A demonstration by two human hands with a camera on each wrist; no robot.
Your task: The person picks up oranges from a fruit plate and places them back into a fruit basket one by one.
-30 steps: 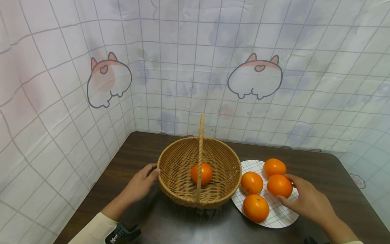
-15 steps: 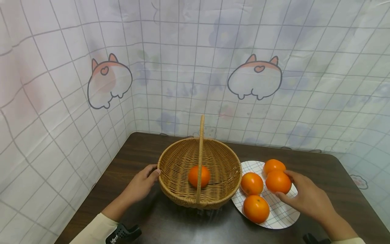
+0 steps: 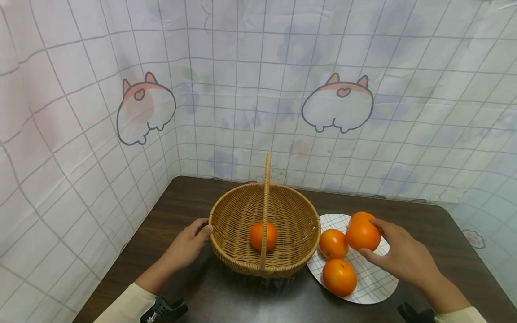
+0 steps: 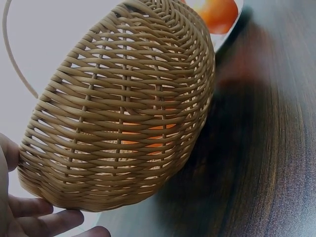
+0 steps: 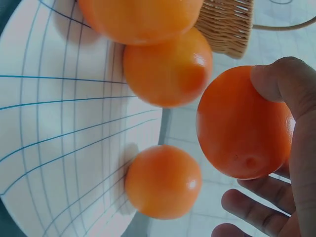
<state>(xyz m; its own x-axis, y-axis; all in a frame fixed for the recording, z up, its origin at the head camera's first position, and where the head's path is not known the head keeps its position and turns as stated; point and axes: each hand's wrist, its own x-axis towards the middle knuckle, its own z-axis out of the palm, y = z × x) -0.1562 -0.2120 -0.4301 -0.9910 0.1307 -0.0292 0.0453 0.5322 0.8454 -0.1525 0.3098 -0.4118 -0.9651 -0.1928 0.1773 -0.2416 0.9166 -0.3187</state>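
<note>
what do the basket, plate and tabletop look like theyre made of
The basket looks like wicker, maybe a plastic imitation, with a slight sheen: tan strands weave over ribs. The plate seems hard and smooth, perhaps ceramic or melamine, white with thin grid lines. The tabletop appears to be wood or wood-look laminate: dark brown grain, soft reflections.

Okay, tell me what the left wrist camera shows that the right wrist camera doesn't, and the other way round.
Only the left wrist view shows the left hand at the rim of the wicker basket, and glimpses through the weave of the orange inside.

Only the right wrist view shows the right hand holding an orange, and the grid lines on the plate, with three oranges there.

Both show the basket's outside, part of its handle, some of the plate, and at least one orange on it.
</note>
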